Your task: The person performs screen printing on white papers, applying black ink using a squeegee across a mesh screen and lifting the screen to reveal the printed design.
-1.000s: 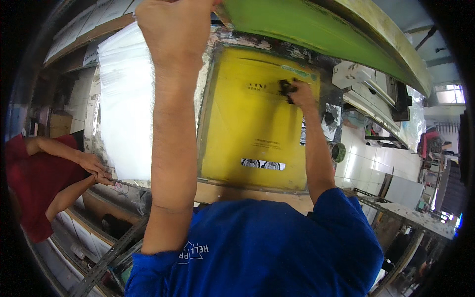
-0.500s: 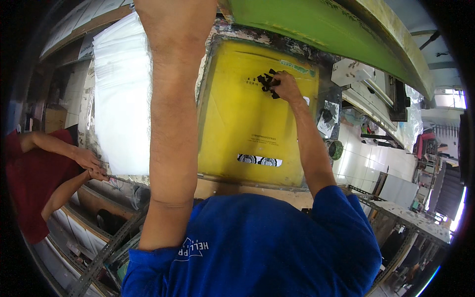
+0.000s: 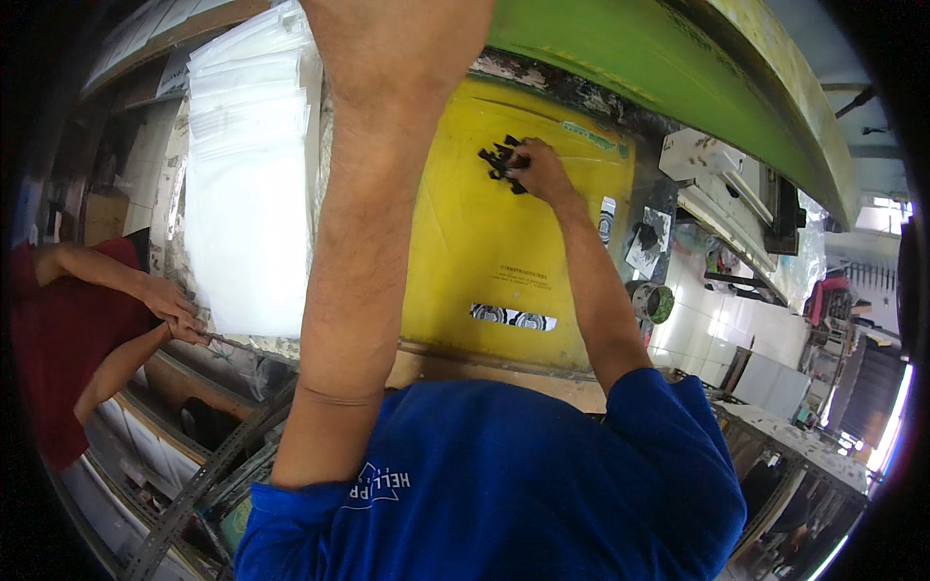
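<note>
On the yellow mesh of a printing screen (image 3: 455, 252), my right hand (image 3: 542, 172) grips a crumpled black rag (image 3: 498, 167) near the far side. Its fingers are closed on the cloth, which touches the mesh. Small dark print shows nearer me, above a white strip (image 3: 513, 317) with round black designs. A similar small patch (image 3: 606, 221) lies right of my right forearm. My left forearm (image 3: 358, 223) reaches straight up past the screen's left side, covering part of it. The left hand is beyond the top of the picture.
A stack of white sheets (image 3: 242, 223) lies left of my left arm. Farther left, a person in dark red has both hands (image 3: 177, 315) at the table edge. A large green panel (image 3: 620, 63) slants overhead at the far right. A round pot (image 3: 653, 302) stands beside the screen.
My right hand and the rag have slid left over the mesh, covering the small print that showed beside them. My left forearm has shifted right, and more of the white stack shows.
</note>
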Demonstrator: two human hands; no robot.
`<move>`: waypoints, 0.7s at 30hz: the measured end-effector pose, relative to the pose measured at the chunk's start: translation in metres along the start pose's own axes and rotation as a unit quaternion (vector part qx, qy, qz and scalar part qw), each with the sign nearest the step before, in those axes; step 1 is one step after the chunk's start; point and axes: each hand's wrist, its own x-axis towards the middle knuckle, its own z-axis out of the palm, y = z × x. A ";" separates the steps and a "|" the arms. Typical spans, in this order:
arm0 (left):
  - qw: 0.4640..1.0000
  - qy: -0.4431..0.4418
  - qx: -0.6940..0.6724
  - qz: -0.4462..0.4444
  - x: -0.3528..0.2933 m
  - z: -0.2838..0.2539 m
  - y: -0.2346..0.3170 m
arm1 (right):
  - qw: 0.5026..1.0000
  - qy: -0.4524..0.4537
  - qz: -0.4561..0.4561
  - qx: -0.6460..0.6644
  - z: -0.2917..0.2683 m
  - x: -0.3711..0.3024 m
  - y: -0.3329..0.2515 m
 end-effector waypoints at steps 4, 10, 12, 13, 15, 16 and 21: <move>0.998 0.058 -0.012 0.019 0.003 0.012 -0.011 | 0.982 -0.075 0.176 0.004 -0.066 -0.032 0.047; 0.995 -0.005 -0.093 0.032 0.010 -0.004 -0.027 | 0.982 -0.061 0.150 0.095 -0.015 -0.004 -0.003; 0.991 -0.049 -0.125 -0.023 0.009 -0.008 -0.012 | 1.000 -0.013 0.010 0.011 0.016 0.014 -0.018; 0.993 -0.040 -0.108 -0.033 0.006 -0.006 -0.008 | 1.000 -0.004 -0.004 0.018 0.019 0.017 -0.014; 0.999 0.015 -0.048 -0.020 0.000 0.005 -0.006 | 0.999 0.012 -0.034 0.028 0.018 0.021 -0.008; 0.999 0.040 -0.026 0.001 -0.001 0.009 -0.008 | 0.999 0.039 -0.014 -0.006 0.011 0.017 -0.001; 0.996 0.014 -0.073 0.058 0.008 0.002 -0.030 | 0.988 0.073 0.112 -0.075 0.008 0.009 0.011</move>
